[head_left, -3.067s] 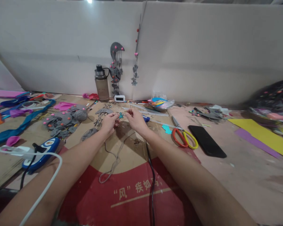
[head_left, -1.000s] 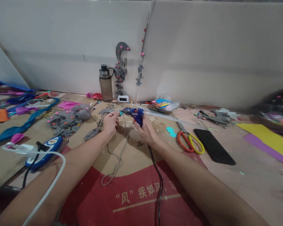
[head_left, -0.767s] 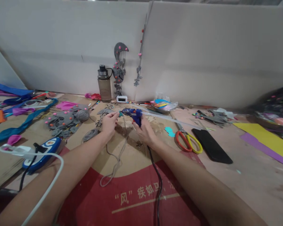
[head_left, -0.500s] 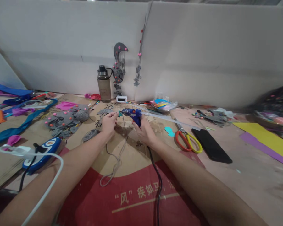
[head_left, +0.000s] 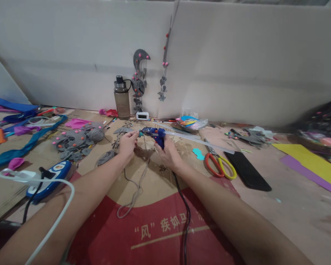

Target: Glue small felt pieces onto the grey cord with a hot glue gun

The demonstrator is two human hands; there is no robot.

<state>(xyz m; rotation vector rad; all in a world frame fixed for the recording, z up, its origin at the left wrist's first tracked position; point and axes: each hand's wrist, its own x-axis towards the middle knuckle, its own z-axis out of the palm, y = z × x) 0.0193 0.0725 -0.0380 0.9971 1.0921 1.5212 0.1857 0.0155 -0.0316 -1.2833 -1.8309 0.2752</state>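
- Since three seconds ago, the right hand (head_left: pixel 168 154) has taken up the blue glue gun (head_left: pixel 155 133); earlier both hands pinched the teal piece (head_left: pixel 139 134) without it.
- Over the last half second little shifts, so the hold looks steady.
- Left hand (head_left: pixel 127 143): fingers closed, pinching the teal piece just above the tabletop (head_left: pixel 292 206), mid-scene and far from the body.
- Right fingers wrap the gun's handle; its nozzle points left at the piece, touching or just beside it, I cannot tell which.
- Black cable (head_left: pixel 185 213) runs from the gun toward the near edge.
- Grey cord (head_left: pixel 138 182) trails near from under the left hand.
- Scissors (head_left: pixel 220 165) and phone (head_left: pixel 247 170) lie to the right, apart from both hands.
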